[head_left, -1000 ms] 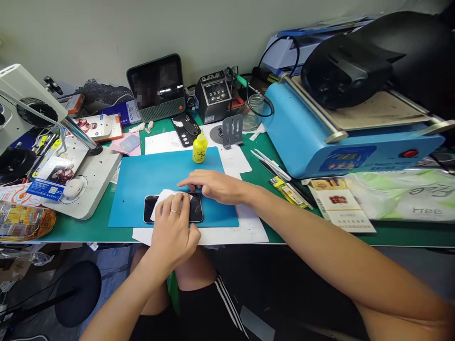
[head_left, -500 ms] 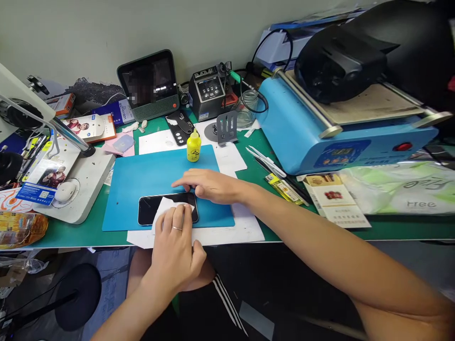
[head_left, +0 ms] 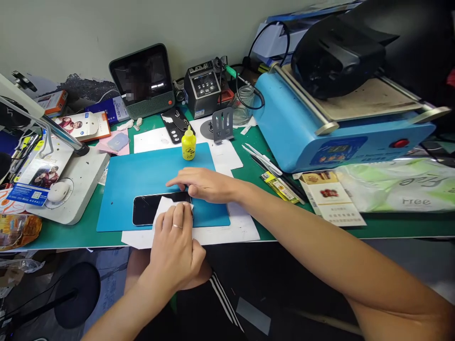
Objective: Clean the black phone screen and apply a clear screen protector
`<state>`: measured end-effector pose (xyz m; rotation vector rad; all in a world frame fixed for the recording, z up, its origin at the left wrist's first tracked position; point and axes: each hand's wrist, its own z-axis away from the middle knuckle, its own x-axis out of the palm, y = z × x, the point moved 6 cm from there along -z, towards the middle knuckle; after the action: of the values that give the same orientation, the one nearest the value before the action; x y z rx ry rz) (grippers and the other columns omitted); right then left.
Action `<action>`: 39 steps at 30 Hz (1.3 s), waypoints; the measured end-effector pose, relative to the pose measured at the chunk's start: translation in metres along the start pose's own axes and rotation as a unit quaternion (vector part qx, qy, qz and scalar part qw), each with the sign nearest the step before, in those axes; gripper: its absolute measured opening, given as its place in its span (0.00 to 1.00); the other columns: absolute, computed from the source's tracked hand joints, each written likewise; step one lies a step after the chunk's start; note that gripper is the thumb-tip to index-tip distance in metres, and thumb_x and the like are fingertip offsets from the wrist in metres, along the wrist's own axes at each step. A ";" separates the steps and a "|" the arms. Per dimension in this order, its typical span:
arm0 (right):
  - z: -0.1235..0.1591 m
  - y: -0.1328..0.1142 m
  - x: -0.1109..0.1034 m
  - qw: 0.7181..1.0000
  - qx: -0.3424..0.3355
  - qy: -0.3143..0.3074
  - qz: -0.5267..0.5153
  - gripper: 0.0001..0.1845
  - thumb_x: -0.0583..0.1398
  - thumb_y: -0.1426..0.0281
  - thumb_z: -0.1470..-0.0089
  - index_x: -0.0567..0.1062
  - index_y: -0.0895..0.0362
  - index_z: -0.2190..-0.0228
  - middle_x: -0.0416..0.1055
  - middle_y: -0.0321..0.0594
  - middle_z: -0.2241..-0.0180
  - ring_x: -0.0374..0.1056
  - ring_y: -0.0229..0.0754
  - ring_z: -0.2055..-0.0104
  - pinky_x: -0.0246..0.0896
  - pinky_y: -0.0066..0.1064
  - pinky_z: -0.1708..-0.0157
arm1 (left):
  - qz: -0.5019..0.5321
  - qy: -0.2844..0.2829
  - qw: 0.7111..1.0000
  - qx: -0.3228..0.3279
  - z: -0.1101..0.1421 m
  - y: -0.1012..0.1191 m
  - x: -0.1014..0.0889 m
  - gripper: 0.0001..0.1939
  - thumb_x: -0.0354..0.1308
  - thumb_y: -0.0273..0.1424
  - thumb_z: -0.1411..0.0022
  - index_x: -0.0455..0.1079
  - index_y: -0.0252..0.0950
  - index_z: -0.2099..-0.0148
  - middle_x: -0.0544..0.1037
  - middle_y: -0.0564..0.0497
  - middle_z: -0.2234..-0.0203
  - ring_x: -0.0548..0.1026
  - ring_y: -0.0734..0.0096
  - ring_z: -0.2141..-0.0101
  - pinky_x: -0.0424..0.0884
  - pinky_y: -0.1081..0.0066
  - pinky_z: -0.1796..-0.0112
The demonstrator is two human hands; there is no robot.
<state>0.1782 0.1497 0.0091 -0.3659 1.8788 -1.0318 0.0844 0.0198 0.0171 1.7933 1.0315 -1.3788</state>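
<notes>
A black-screened smartphone [head_left: 144, 210] lies face up on the blue mat [head_left: 142, 170], its screen marked by fine cracks near the far edge. My left hand [head_left: 175, 244], with a ring on one finger, presses a folded white tissue [head_left: 164, 207] onto the right part of the screen. The fingers are together over the tissue and hide some of it. My right hand [head_left: 204, 184] rests by the phone's far right corner, index finger stretched out and the others partly curled, holding nothing. Beyond it a yellow squeeze bottle [head_left: 188, 146] stands upright on the mat.
White paper [head_left: 245, 229] sticks out from under the mat. Tweezers [head_left: 266, 161] lie to the right, before a blue heating machine [head_left: 302, 137]. A microscope stand [head_left: 76, 189] is at left. Behind are a soldering station [head_left: 202, 92], a screen device [head_left: 142, 80] and a glass jar [head_left: 243, 104].
My left hand has slid the tissue from the middle of the phone to its right end, uncovering more of the left screen. My right hand stays nearly still. The whole view has shifted slightly.
</notes>
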 end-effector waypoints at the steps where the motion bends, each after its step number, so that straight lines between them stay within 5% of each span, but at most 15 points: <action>1: 0.000 0.000 0.000 1.000 -0.002 0.002 0.000 0.61 0.33 0.30 0.44 0.75 0.62 0.40 0.75 0.51 0.56 0.67 0.51 0.53 0.60 0.45 0.50 | 0.001 -0.003 1.000 -0.005 -0.004 -0.001 0.002 0.32 0.48 0.25 0.39 0.61 0.20 0.33 0.72 0.30 0.42 0.70 0.45 0.45 0.64 0.53 0.46; 10: 0.001 0.001 0.001 1.000 0.006 0.004 0.000 0.60 0.33 0.30 0.44 0.75 0.60 0.40 0.75 0.49 0.57 0.67 0.51 0.53 0.60 0.43 0.52 | 0.041 0.003 0.999 -0.017 0.006 0.010 0.001 0.33 0.48 0.23 0.40 0.58 0.20 0.32 0.69 0.30 0.40 0.67 0.45 0.42 0.65 0.53 0.42; 16: 0.002 0.001 -0.001 1.000 0.003 0.008 -0.006 0.61 0.33 0.30 0.44 0.75 0.62 0.41 0.75 0.52 0.55 0.68 0.52 0.52 0.60 0.44 0.51 | 0.060 -0.026 0.998 -0.008 -0.009 -0.012 0.001 0.32 0.47 0.24 0.38 0.60 0.21 0.32 0.69 0.31 0.40 0.69 0.44 0.44 0.67 0.50 0.43; 21: 0.001 0.002 0.000 1.000 -0.003 0.006 0.007 0.60 0.33 0.30 0.44 0.75 0.60 0.41 0.76 0.52 0.54 0.68 0.51 0.52 0.60 0.45 0.50 | 0.052 -0.017 0.998 -0.014 0.016 -0.023 -0.006 0.33 0.47 0.22 0.37 0.55 0.28 0.30 0.65 0.34 0.37 0.65 0.45 0.39 0.65 0.50 0.40; 30: 0.000 0.003 -0.002 1.000 -0.008 0.017 -0.003 0.59 0.34 0.30 0.43 0.76 0.61 0.42 0.76 0.51 0.55 0.69 0.51 0.52 0.60 0.46 0.48 | 0.010 -0.008 1.000 0.028 0.018 0.004 -0.007 0.33 0.49 0.23 0.39 0.59 0.22 0.32 0.68 0.32 0.39 0.66 0.45 0.41 0.64 0.52 0.41; 39: -0.002 0.003 -0.003 1.000 -0.007 0.009 -0.019 0.61 0.34 0.29 0.43 0.75 0.64 0.41 0.76 0.51 0.55 0.68 0.51 0.51 0.59 0.45 0.46 | -0.016 0.029 0.998 0.054 0.009 -0.009 0.001 0.32 0.49 0.23 0.38 0.59 0.22 0.32 0.70 0.30 0.38 0.66 0.40 0.38 0.63 0.50 0.40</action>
<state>0.1786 0.1540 0.0089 -0.4034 1.9010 -1.0517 0.0718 0.0164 0.0140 1.9124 1.0369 -1.4345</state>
